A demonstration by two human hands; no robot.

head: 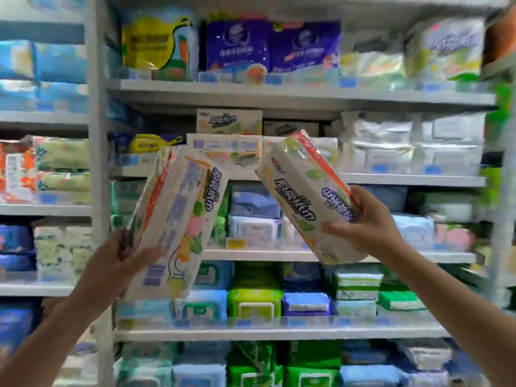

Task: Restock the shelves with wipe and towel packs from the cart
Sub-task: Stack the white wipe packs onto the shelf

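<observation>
My left hand (117, 256) grips a white towel pack (178, 219) with blue lettering and orange trim by its lower left edge, tilted to the right. In my right hand (365, 222) is a second, matching towel pack (304, 196), tilted to the left and held at its right end. Both packs are raised in front of the second shelf (391, 180), where similar white packs (226, 149) lie stacked. The cart is out of view.
White metal shelving fills the view. The top shelf (279, 92) carries purple, yellow and pale green packs. Lower shelves hold blue, green and white wipe packs (254, 303). A white upright post (96, 163) separates a second shelving bay at the left.
</observation>
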